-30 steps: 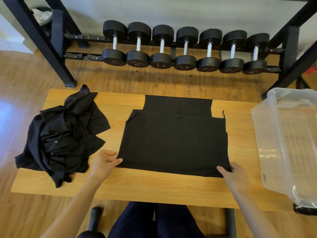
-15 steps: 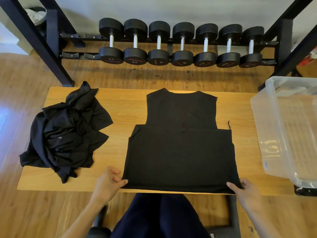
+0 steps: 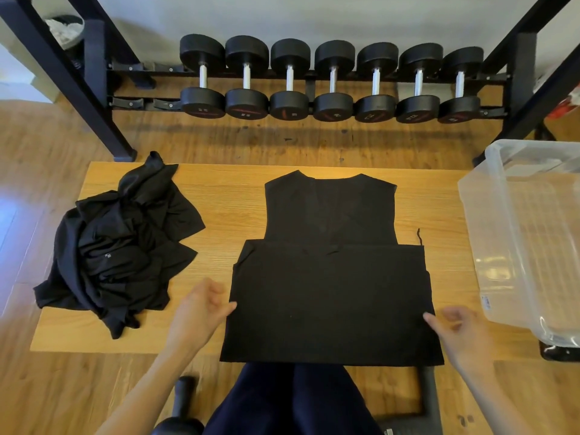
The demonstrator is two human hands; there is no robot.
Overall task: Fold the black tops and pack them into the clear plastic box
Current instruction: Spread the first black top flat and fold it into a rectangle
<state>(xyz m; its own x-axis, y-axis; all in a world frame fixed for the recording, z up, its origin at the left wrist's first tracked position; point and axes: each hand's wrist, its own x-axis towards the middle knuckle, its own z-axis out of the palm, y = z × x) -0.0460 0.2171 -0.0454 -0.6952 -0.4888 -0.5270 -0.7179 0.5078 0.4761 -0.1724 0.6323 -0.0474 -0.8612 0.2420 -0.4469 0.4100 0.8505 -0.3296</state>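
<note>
The black top lies flat on the wooden surface, its hem hanging just past the near edge over the person's lap; that overhang is the first risk, since the cloth could slide off toward the knees if either side is tugged unevenly. The left hand sits at the top's left edge with fingers loosely curled and touching the cloth, though a firm pinch cannot be told through the blur; the right hand sits at the right edge, fingers spread and relaxed, holding nothing that shows. With neither hand clearly gripping, a fold begun from here could drag one side and skew the layers; the loose thread at the right could also snag. Farther left, the heap of unfolded tops spills toward the surface's near left edge and might slip if bumped; the clear plastic box stands at the right end, seemingly holding no garments. Beyond, dumbbells rest on a rack.

Against half a second ago, the hands have moved up from the hem corners to the sides; the top looks unmoved.
</note>
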